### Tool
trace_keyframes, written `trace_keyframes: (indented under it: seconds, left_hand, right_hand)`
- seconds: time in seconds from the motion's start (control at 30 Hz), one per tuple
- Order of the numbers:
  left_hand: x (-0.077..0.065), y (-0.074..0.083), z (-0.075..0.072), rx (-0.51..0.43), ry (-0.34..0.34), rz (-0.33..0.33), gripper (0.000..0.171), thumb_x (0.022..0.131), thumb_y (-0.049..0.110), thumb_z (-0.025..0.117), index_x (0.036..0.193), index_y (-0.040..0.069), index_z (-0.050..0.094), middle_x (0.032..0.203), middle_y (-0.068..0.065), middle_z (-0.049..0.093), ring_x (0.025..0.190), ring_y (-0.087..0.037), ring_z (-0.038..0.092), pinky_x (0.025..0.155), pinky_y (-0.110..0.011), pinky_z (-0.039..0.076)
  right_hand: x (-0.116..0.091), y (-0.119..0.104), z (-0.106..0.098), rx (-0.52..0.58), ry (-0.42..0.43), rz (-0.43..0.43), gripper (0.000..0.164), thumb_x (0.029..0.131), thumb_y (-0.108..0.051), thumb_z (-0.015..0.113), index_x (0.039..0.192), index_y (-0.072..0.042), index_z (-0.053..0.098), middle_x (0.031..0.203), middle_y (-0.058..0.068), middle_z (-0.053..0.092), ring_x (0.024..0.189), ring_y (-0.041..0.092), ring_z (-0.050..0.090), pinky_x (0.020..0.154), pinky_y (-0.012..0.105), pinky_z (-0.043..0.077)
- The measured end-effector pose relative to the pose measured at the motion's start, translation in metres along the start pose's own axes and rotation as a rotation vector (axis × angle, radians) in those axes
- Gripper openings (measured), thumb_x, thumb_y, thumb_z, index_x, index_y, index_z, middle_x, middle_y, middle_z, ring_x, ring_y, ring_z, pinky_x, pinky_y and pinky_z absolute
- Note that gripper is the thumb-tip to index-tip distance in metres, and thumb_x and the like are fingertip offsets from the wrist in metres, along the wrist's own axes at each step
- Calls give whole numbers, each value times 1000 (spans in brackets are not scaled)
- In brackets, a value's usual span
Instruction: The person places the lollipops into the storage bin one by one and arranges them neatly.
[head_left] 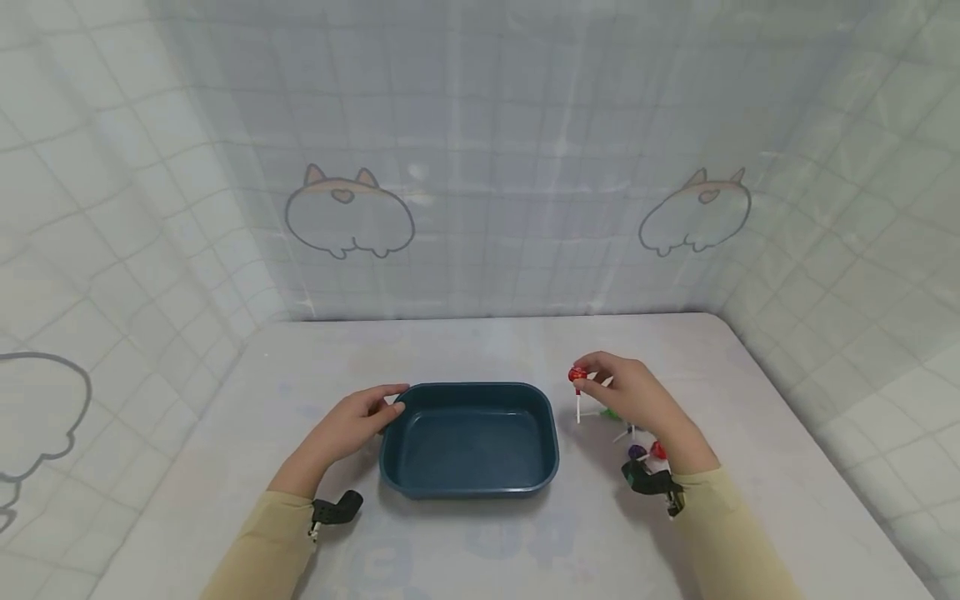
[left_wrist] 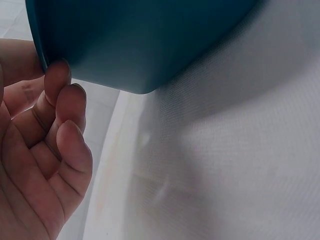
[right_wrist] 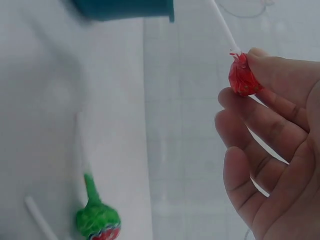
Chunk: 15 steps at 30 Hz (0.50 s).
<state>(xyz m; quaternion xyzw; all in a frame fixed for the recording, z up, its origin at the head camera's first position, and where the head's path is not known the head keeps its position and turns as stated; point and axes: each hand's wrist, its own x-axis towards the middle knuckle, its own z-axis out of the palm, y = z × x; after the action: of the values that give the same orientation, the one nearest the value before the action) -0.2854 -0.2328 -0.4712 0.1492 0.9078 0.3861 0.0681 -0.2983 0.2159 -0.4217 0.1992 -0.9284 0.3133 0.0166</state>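
A dark teal rectangular tray (head_left: pixel 468 492) with rounded corners stands on the table, its inside bare. My left hand (head_left: pixel 363 423) grips the tray's rim at its far left corner, thumb on the rim and fingers outside, as the left wrist view also shows. To the right of the tray, my right hand (head_left: pixel 626 390) pinches a red-wrapped lollipop (right_wrist: pixel 244 75) by its candy end, between thumb and fingertips. Its white stick points down in the head view. Below that hand lie a green lollipop (right_wrist: pixel 97 217), a purple one (head_left: pixel 637 452) and another red one (head_left: pixel 659 450).
The pale table (head_left: pixel 337 350) carries faint printed shapes near its front. Behind it and along both sides hang light grid-patterned curtains (head_left: pixel 510 167) with cartoon animal drawings. Each wrist wears a small black camera (head_left: pixel 337 507).
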Motion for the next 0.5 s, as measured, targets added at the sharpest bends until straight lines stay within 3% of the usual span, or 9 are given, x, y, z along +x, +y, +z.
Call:
trace_keyframes:
  seconds: [0.27, 0.5]
  left_hand:
    - [0, 0, 0, 10, 0, 10, 47, 101, 40, 58, 142, 18, 54, 80, -1, 58, 72, -24, 58, 62, -36, 48]
    - [0, -2, 1, 14, 3, 11, 48, 100, 42, 57, 142, 18, 54, 79, -1, 58, 72, -24, 58, 63, -35, 48]
  right_hand:
    - [9, -23, 6, 4, -13, -63, 23, 94, -31, 70, 116, -23, 67, 98, -12, 66, 88, 13, 60, 65, 30, 53]
    - [21, -44, 13, -11, -45, -159, 22, 94, -30, 71, 114, -21, 68, 100, -14, 65, 86, 9, 60, 67, 30, 51]
